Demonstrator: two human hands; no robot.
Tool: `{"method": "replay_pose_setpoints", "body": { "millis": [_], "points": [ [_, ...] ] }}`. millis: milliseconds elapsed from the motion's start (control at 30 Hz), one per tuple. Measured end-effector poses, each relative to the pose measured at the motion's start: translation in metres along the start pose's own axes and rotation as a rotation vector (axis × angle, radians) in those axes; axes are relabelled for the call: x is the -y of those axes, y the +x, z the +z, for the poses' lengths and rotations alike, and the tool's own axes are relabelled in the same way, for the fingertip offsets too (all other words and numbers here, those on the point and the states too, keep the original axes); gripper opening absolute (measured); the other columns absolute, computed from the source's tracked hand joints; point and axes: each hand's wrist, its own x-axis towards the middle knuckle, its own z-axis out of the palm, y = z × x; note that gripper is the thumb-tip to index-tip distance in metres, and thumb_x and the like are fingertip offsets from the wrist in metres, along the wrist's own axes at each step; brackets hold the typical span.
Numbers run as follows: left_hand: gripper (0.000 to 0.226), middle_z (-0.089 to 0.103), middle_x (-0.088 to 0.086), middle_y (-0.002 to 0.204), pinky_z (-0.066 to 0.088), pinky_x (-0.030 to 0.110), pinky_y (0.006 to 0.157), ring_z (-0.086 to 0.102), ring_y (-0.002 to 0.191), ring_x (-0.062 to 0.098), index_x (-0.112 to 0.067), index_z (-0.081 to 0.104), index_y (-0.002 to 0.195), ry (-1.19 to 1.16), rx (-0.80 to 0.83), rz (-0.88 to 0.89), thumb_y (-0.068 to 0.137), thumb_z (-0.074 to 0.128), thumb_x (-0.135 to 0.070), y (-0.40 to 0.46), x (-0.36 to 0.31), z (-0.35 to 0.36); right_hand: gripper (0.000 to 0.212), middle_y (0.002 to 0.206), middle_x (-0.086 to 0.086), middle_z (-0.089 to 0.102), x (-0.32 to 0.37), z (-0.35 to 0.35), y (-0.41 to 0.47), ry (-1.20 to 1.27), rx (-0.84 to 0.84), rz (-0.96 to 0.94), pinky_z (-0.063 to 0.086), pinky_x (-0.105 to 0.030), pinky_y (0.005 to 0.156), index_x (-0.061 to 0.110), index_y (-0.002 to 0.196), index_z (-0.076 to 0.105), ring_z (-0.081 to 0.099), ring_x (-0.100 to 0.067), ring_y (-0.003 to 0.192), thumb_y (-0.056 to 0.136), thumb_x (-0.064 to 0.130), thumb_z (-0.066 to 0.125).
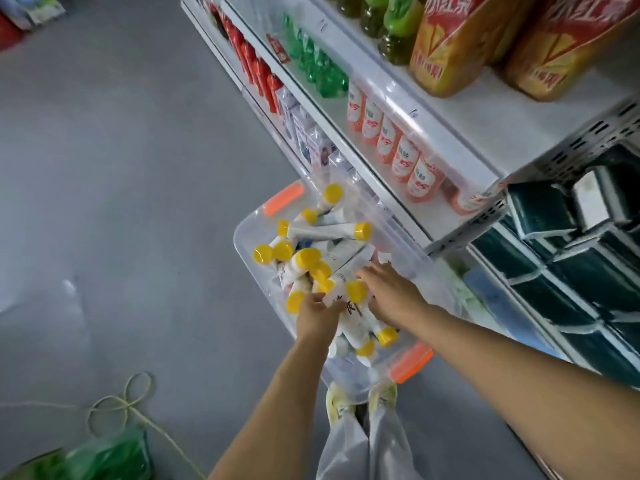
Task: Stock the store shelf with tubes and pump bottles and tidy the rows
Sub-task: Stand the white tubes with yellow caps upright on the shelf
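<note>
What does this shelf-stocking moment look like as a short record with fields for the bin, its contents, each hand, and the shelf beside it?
bin: clear plastic bin with orange latches, on the floor beside the shelf
contents: white tubes with yellow caps, piled loosely
left hand: left hand in the bin, gripping a white tube
right hand: right hand reaching into the pile, fingers spread over the tubes; grip cannot be told
shelf: row of orange-and-white bottles, green bottles further along
floor: yellow cord, green bag
</note>
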Motion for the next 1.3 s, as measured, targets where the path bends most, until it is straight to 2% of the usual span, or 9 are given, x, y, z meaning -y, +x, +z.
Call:
{"method": "replay_pose_setpoints", "body": {
  "millis": [133, 400, 633, 833, 933, 1000, 1100, 1200, 1300],
  "points": [
    [0.031, 0.062, 0.006, 0.079, 0.052, 0.039, 0.076, 0.061, 0.076, 0.028, -0.010, 0.057, 0.083, 0.171, -0.082, 0.038, 0.082, 0.072, -0.037, 0.008, 0.012, 0.007, 0.050, 0.133, -0.003, 0.044, 0.003, 0.011, 0.018, -0.249, 0.034, -0.105, 0.046, -0.039, 0.090, 0.017, 0.132, 0.043, 0.039, -0.024, 0.127, 0.086, 0.009, 0.058],
    [0.019, 0.064, -0.003, 0.079, 0.045, 0.031, 0.067, 0.061, 0.077, 0.018, -0.018, 0.059, 0.090, 0.214, -0.083, 0.127, 0.089, 0.065, -0.036, 0.010, 0.017, 0.011, 0.042, 0.128, -0.001, 0.052, 0.002, 0.010, 0.028, -0.451, -0.018, -0.147, 0.044, -0.038, 0.086, 0.016, 0.130, 0.045, 0.044, -0.024, 0.123, 0.089, 0.020, 0.056],
    [0.010, 0.070, 0.002, 0.088, 0.049, 0.027, 0.067, 0.065, 0.083, 0.020, -0.011, 0.063, 0.099, -0.138, -0.018, 0.133, 0.095, 0.059, -0.019, -0.010, 0.004, -0.002, 0.029, 0.097, 0.002, 0.062, 0.001, -0.033, 0.007, 0.219, -0.374, 0.130, 0.050, -0.037, 0.069, 0.020, 0.109, 0.055, 0.058, -0.019, 0.092, 0.084, 0.028, 0.067],
    [0.021, 0.068, 0.016, 0.100, 0.058, 0.041, 0.066, 0.067, 0.087, 0.031, -0.014, 0.056, 0.110, -0.443, 0.013, -0.009, 0.100, 0.046, -0.029, -0.033, -0.026, -0.018, 0.027, 0.087, -0.002, 0.065, 0.001, -0.075, -0.021, 0.890, -0.451, 0.410, 0.047, -0.025, 0.062, 0.014, 0.093, 0.056, 0.060, -0.013, 0.073, 0.078, 0.023, 0.077],
    [0.023, 0.066, 0.018, 0.097, 0.055, 0.048, 0.079, 0.065, 0.083, 0.032, -0.015, 0.057, 0.101, -0.576, 0.027, -0.067, 0.098, 0.050, -0.036, -0.044, -0.043, -0.021, 0.027, 0.086, -0.014, 0.068, 0.003, -0.094, -0.036, 1.131, -0.485, 0.481, 0.056, -0.028, 0.057, 0.009, 0.093, 0.056, 0.064, -0.019, 0.062, 0.079, 0.021, 0.077],
    [0.025, 0.068, 0.015, 0.094, 0.055, 0.052, 0.085, 0.067, 0.079, 0.031, -0.017, 0.061, 0.102, -0.643, 0.055, -0.094, 0.092, 0.061, -0.040, -0.056, -0.055, -0.020, 0.027, 0.076, -0.016, 0.068, 0.006, -0.106, -0.047, 1.232, -0.497, 0.499, 0.055, -0.026, 0.049, 0.005, 0.097, 0.055, 0.063, -0.017, 0.050, 0.082, 0.018, 0.074],
    [0.051, 0.070, 0.010, 0.078, 0.058, 0.040, 0.065, 0.068, 0.066, 0.026, -0.012, 0.063, 0.112, -0.682, 0.162, -0.088, 0.073, 0.081, -0.039, -0.072, -0.071, -0.018, 0.023, 0.060, -0.010, 0.068, 0.011, -0.124, -0.064, 1.251, -0.482, 0.495, 0.056, -0.029, 0.050, 0.006, 0.097, 0.057, 0.064, -0.019, 0.048, 0.085, 0.022, 0.070],
    [0.033, 0.066, 0.007, 0.060, 0.052, 0.026, 0.047, 0.064, 0.048, 0.019, -0.004, 0.063, 0.104, -0.726, 0.257, -0.038, 0.081, 0.076, -0.024, -0.091, -0.087, -0.017, 0.019, 0.058, -0.010, 0.067, 0.013, -0.139, -0.084, 1.252, -0.469, 0.467, 0.052, -0.028, 0.046, 0.007, 0.095, 0.060, 0.060, -0.019, 0.046, 0.090, 0.025, 0.065],
    [0.031, 0.064, 0.007, 0.063, 0.052, 0.025, 0.046, 0.062, 0.047, 0.017, -0.003, 0.062, 0.107, -0.721, 0.318, 0.017, 0.083, 0.074, -0.019, -0.109, -0.105, -0.014, 0.021, 0.059, -0.015, 0.065, 0.016, -0.155, -0.104, 1.300, -0.503, 0.439, 0.043, -0.023, 0.038, 0.006, 0.096, 0.064, 0.055, -0.018, 0.043, 0.094, 0.026, 0.061]
  ]
}}
